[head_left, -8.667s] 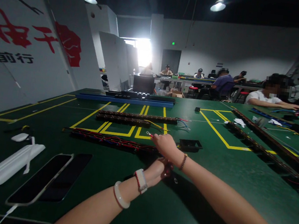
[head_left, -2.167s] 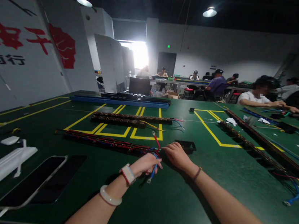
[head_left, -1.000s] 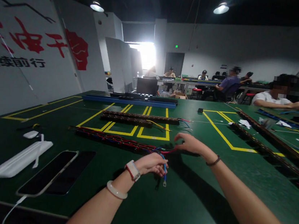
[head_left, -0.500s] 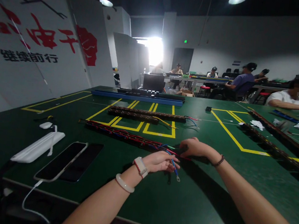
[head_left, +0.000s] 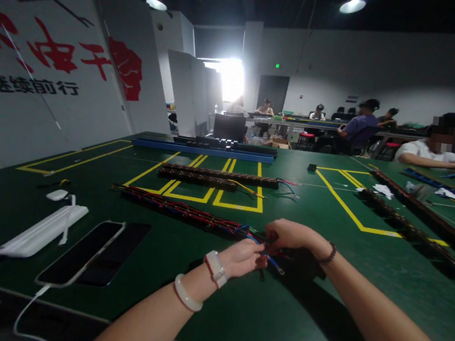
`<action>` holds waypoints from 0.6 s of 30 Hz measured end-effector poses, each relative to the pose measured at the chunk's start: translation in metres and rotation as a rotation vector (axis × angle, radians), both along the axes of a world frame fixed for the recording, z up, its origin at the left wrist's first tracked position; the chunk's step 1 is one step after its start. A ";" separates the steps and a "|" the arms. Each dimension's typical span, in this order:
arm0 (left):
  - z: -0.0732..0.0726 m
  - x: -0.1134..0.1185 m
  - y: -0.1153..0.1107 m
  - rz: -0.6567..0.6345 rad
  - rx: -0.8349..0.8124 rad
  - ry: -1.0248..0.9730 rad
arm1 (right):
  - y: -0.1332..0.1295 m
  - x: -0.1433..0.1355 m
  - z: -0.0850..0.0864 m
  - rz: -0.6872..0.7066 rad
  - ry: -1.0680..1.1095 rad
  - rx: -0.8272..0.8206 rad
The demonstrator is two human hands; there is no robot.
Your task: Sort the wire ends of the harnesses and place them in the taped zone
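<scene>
A long dark strip [head_left: 181, 211] with red and blue wires along it lies on the green table, its right end at my hands. My left hand [head_left: 244, 256], palm partly turned up, has its fingers closed around the loose wires at that end. From between the fingers comes a blue wire [head_left: 273, 262] tipped with a metal ring terminal [head_left: 281, 271]. My right hand [head_left: 294, 237] reaches over from the right, thumb and fingers pinched on the wire ends beside the left fingertips. Exactly which wire it grips is partly hidden.
Two shorter dark strips [head_left: 218, 177] with wires lie beyond, across yellow tape outlines. Blue and black rails [head_left: 205, 149] stand at the far edge. Phones [head_left: 80, 252] and a white power bank-like case [head_left: 43, 231] are at left. More strips [head_left: 411, 226] lie right, near a seated person [head_left: 428, 154].
Both hands have drawn closer together at the strip's end. The right hand came down and left, and the blue wire's terminal swung to the right. The view shifted slightly.
</scene>
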State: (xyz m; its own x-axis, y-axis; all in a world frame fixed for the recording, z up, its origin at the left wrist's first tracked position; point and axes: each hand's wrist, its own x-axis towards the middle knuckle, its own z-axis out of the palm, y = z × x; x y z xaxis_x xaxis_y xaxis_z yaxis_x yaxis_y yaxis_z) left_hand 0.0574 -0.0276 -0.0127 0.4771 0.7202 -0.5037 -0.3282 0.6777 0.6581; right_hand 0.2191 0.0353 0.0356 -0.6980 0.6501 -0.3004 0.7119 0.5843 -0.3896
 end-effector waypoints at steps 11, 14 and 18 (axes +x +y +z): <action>0.005 0.009 -0.006 0.023 0.067 0.042 | -0.005 0.002 0.014 -0.005 -0.038 0.000; 0.004 0.007 -0.005 0.010 0.049 0.057 | 0.006 0.008 0.005 0.003 0.032 0.000; -0.001 -0.003 0.001 -0.064 0.010 0.038 | 0.023 0.015 -0.012 -0.045 0.068 0.146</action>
